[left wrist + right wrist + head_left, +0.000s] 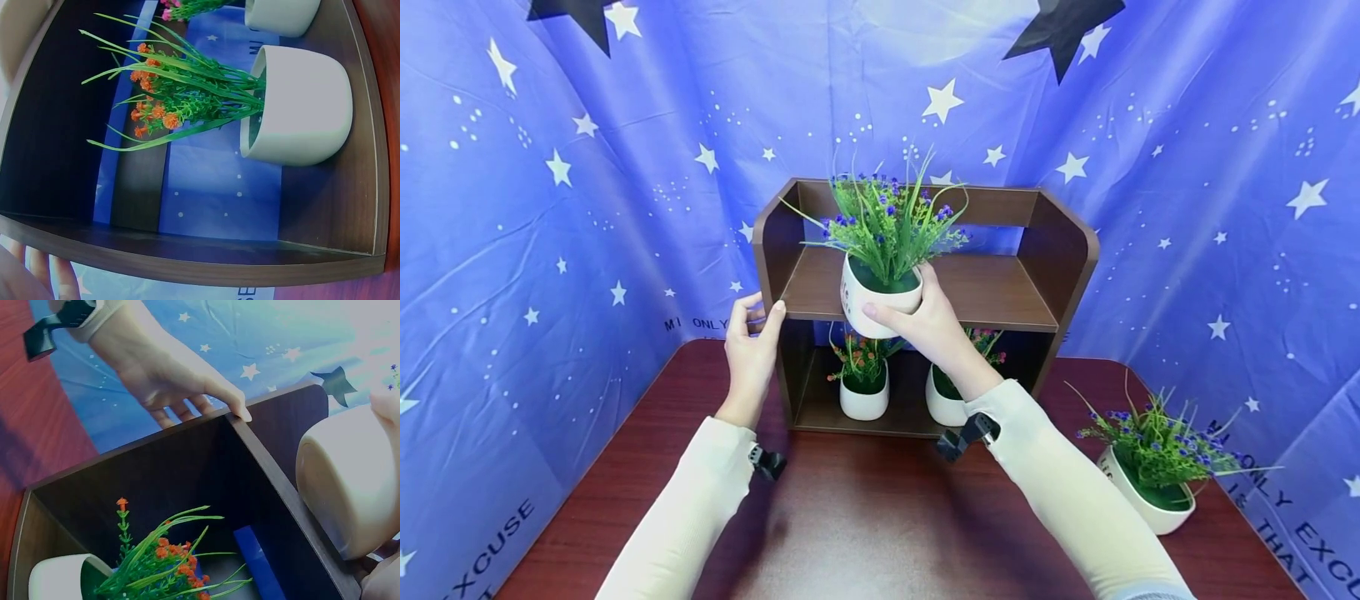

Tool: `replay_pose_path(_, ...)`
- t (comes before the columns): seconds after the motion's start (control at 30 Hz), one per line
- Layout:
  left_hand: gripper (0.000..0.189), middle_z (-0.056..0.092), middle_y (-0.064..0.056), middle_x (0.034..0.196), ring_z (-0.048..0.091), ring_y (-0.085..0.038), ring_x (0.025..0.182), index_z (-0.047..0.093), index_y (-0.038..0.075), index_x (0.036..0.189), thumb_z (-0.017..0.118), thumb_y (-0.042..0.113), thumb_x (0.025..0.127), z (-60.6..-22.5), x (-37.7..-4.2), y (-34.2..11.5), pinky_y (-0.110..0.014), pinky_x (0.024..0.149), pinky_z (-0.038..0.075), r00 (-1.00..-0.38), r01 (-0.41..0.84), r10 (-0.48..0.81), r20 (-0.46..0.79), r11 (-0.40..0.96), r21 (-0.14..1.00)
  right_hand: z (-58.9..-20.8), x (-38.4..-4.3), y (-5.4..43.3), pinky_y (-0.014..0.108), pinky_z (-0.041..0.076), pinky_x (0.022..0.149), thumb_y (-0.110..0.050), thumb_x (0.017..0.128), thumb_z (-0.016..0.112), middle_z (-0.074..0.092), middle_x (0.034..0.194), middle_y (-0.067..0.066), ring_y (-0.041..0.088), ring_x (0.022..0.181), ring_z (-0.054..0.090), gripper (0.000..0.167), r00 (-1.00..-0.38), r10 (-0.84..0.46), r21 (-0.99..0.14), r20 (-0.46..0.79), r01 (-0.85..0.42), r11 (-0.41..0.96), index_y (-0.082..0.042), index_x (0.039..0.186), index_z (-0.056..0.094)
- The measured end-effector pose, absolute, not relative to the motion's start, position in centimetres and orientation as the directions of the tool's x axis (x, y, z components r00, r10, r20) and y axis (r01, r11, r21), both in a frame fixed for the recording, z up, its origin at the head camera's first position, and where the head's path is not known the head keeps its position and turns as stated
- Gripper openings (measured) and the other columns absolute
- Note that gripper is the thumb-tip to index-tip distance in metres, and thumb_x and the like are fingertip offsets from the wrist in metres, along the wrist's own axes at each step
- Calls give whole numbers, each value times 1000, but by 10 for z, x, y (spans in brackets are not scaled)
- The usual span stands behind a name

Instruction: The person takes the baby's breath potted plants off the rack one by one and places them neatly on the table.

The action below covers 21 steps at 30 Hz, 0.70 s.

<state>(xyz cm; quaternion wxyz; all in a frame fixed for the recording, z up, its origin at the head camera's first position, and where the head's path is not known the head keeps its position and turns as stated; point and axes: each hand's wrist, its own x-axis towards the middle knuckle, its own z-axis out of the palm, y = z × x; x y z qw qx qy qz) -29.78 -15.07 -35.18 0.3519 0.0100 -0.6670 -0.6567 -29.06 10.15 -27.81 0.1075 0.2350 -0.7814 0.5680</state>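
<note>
Grips lettered white flowerpot [880, 310] in right hand [937, 327] and shelf [985, 287] by its left side in left hand [751, 358], before curtain [625, 200] reading "EXCUSE".

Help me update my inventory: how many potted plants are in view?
4: a held plant in the right hand, a purple-flowered plant on the table, and an orange-flowered plant and a partly hidden plant on the lower shelf. Others could be hidden.
</note>
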Motion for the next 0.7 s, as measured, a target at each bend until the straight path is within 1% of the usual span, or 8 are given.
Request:
replay_pose_path(0.07,37,59,-4,99,56,-20,92,65,9,122,74,28,92,-352,-299,-151,-27,77,45,-750,451,-479,456,134,882,-281,-288,103,42,41,105,-49,79,82,53,136,2,15,125,50,95,-863,-250,-825,439,-498,268,-18,152,28)
replay_pose_path(0.17,36,59,-1,97,56,-19,91,65,10,122,74,28,91,-353,-300,-151,-27,77,45,-748,454,-480,458,133,881,-283,-283,104,43,41,104,-48,79,83,54,135,2,15,124,51,92,-855,-255,-809,451,-512,288,-19,149,30)
replay_pose_path(0.3,36,60,1,95,57,-19,90,66,11,122,75,28,91,-354,-300,-152,-27,76,45,-748,456,-477,462,137,879,-285,-275,107,43,41,105,-43,79,84,55,135,3,16,124,53,89,-844,-271,-799,463,-530,283,-19,147,32)
replay_pose_path(0.43,36,60,0,95,56,-18,89,65,11,122,75,28,91,-353,-300,-152,-28,76,45,-745,460,-476,467,140,877,-286,-266,113,42,43,103,-38,79,85,55,134,3,15,122,54,87,-829,-286,-781,480,-553,292,-17,145,32)
replay_pose_path(0.6,38,60,-1,96,56,-15,88,65,11,122,75,30,91,-354,-300,-152,-27,77,45,-748,453,-475,464,146,879,-286,-254,120,41,42,104,-32,78,87,50,141,-1,14,126,51,92,-819,-295,-773,493,-567,283,-19,148,29)
replay_pose_path(0.7,38,60,-1,96,57,-16,89,65,11,122,75,30,91,-354,-301,-152,-27,76,45,-747,454,-475,465,147,879,-286,-247,126,43,40,105,-34,78,88,49,141,0,14,127,50,94,-833,-287,-774,474,-549,315,-19,149,29)
